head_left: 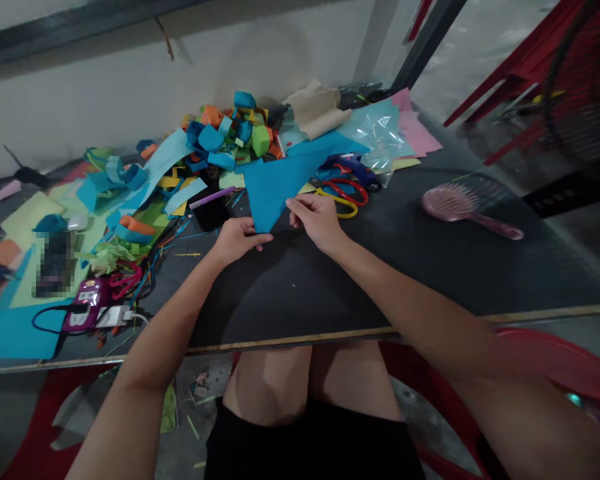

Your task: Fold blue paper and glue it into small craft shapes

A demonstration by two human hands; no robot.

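Observation:
A blue sheet of paper (pixel 273 190) with a pointed lower corner is held up over the dark table. My left hand (pixel 239 240) pinches it at the bottom corner, thumb in front. At its right edge, my right hand (pixel 316 219) grips the paper between thumb and fingers. Just behind my right hand lie scissors with yellow handles (pixel 347 208) and scissors with red handles (pixel 353 190). A purple pen (pixel 213 198) rests on a black box (pixel 211 215) beyond my left hand.
Coloured paper pieces (pixel 220 140) are heaped at the back. Clear plastic wrap (pixel 380 133) and pink paper (pixel 417 130) lie back right. A hairbrush (pixel 455 203) sits on the right. A purple device (pixel 86 303) and white adapter (pixel 114 316) are at left. A fan (pixel 587 100) stands at far right.

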